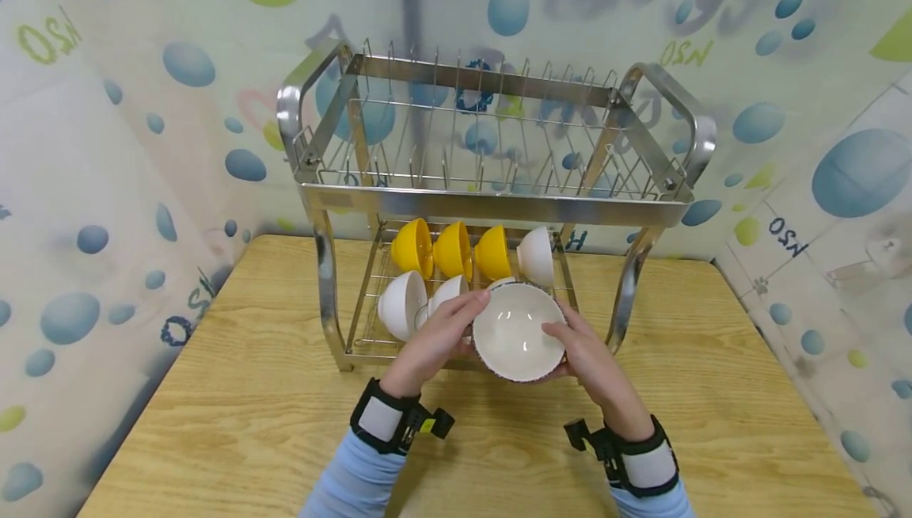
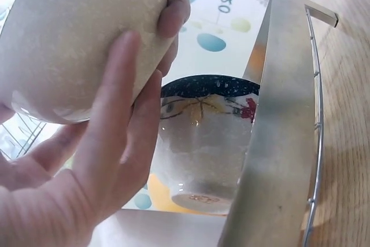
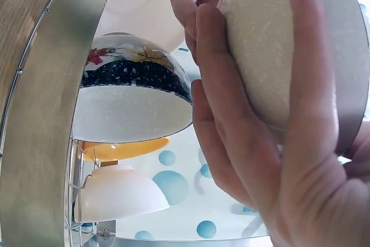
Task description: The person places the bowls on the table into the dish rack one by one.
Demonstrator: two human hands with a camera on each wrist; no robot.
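Between them, my left hand [image 1: 443,334] and right hand [image 1: 590,359] hold a white bowl [image 1: 518,332] with a thin dark rim, its inside tilted up toward me. My left thumb lies at its upper left rim, and the right thumb reaches over the right rim. Fingers of both hands spread under its pale outside in the wrist views. Behind it, a bowl with a dark speckled band and painted leaves [image 2: 202,143] stands on its side in the lower rack. To its left are two white bowls, the nearer one [image 1: 403,306] fully in sight.
A two-tier metal dish rack [image 1: 492,205] stands on the wooden table [image 1: 249,415] against a patterned wall covering. Wire slots line its upper tier. Along the lower tier's back row are several yellow bowls [image 1: 411,249] and one white bowl [image 1: 536,257].
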